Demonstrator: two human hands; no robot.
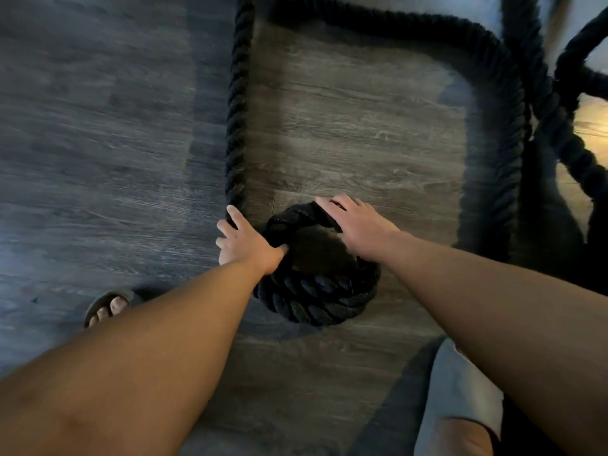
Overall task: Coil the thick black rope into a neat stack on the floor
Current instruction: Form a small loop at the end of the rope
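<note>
Both busy: my left hand [246, 243] grips the rope [237, 126] to bend another turn; my right hand [358, 225], flat, steadies the coil [316, 299].

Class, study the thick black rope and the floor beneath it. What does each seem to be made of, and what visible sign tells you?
The rope: thick strands twisted together, matte black, slightly fuzzy; probably synthetic or cotton fibre, I cannot tell which. The floor: grey planks with wood grain, a visible seam and faint sheen; likely laminate or vinyl, possibly real wood.
</note>
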